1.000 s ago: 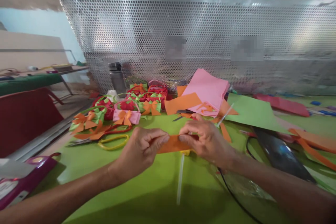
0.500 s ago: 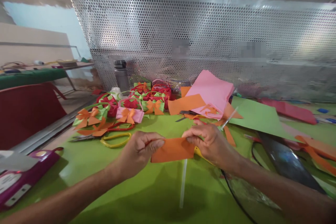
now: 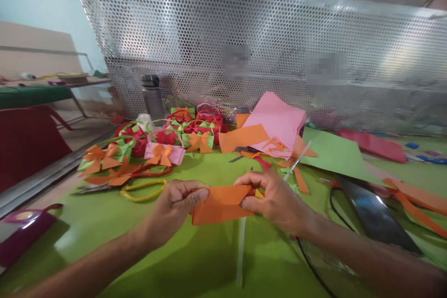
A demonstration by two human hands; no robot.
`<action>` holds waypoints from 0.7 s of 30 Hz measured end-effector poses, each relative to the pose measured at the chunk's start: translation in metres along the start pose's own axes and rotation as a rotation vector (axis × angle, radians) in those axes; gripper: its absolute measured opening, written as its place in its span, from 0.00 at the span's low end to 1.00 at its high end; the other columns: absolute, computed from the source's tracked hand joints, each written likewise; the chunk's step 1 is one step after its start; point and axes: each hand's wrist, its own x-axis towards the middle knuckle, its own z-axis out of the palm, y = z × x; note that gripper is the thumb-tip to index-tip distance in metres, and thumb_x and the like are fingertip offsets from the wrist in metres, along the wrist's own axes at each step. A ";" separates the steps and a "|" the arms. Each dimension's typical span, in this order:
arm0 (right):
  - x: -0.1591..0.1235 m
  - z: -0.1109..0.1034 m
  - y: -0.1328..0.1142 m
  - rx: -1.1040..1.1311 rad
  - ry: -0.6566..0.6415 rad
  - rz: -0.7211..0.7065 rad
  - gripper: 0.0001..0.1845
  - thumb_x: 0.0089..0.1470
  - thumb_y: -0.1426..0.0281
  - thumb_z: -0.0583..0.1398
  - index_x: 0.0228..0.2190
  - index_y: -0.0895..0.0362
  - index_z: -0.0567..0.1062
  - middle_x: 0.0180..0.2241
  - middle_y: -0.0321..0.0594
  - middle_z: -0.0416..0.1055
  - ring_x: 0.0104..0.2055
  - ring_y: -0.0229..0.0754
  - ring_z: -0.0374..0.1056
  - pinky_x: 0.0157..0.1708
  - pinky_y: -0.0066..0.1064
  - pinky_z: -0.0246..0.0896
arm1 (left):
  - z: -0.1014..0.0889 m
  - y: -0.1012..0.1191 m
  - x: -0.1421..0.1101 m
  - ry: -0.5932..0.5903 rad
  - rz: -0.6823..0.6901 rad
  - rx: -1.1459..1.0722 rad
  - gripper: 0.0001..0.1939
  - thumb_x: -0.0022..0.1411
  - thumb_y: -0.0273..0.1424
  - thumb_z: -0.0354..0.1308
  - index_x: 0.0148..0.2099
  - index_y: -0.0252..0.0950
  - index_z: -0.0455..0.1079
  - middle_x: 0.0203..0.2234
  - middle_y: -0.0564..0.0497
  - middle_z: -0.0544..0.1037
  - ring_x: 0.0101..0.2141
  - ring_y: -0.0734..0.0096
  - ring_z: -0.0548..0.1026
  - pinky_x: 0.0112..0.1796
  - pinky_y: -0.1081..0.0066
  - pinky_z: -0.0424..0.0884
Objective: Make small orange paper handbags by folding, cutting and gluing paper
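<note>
A folded piece of orange paper (image 3: 220,205) is held up above the green tabletop (image 3: 167,265) between my two hands. My left hand (image 3: 176,209) pinches its left end, thumb in front. At the other end my right hand (image 3: 268,198) is closed on the paper with thumb and fingers. A crease with a raised flap shows near the right side. Below the paper lies a thin clear glue stick (image 3: 240,251). Scissors with yellow handles (image 3: 145,191) rest left of my left hand, and something yellow sits partly hidden behind my right hand.
Small paper bags with bows (image 3: 164,153) stand at the back left by a grey bottle (image 3: 152,98). Pink sheets (image 3: 275,118), a green sheet (image 3: 338,153) and orange scraps lie behind and right. A dark phone (image 3: 377,214) is at right, a purple device (image 3: 26,233) at left.
The orange paper shows a larger face and a lifted flap at its right side, where my right fingers have shifted. The whole view has moved slightly.
</note>
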 end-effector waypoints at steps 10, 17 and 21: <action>-0.003 0.004 0.006 -0.046 -0.013 -0.227 0.20 0.44 0.80 0.56 0.37 0.53 0.78 0.34 0.36 0.76 0.35 0.39 0.71 0.34 0.29 0.64 | 0.008 -0.008 -0.006 -0.039 -0.126 -0.201 0.17 0.55 0.42 0.59 0.29 0.30 0.72 0.20 0.51 0.70 0.21 0.78 0.63 0.22 0.78 0.57; -0.005 0.011 0.014 -0.266 0.091 -0.556 0.17 0.49 0.79 0.55 0.37 0.54 0.78 0.22 0.35 0.72 0.23 0.35 0.63 0.27 0.29 0.59 | 0.013 0.002 -0.008 -0.111 -0.227 -0.281 0.15 0.46 0.36 0.67 0.32 0.28 0.75 0.22 0.49 0.74 0.22 0.78 0.66 0.23 0.79 0.59; -0.004 0.013 0.020 -0.317 0.161 -0.626 0.12 0.53 0.77 0.55 0.35 0.55 0.77 0.21 0.35 0.71 0.23 0.36 0.62 0.29 0.32 0.60 | 0.016 0.006 -0.009 -0.117 -0.289 -0.336 0.14 0.40 0.29 0.69 0.33 0.29 0.77 0.23 0.49 0.76 0.22 0.77 0.68 0.25 0.78 0.62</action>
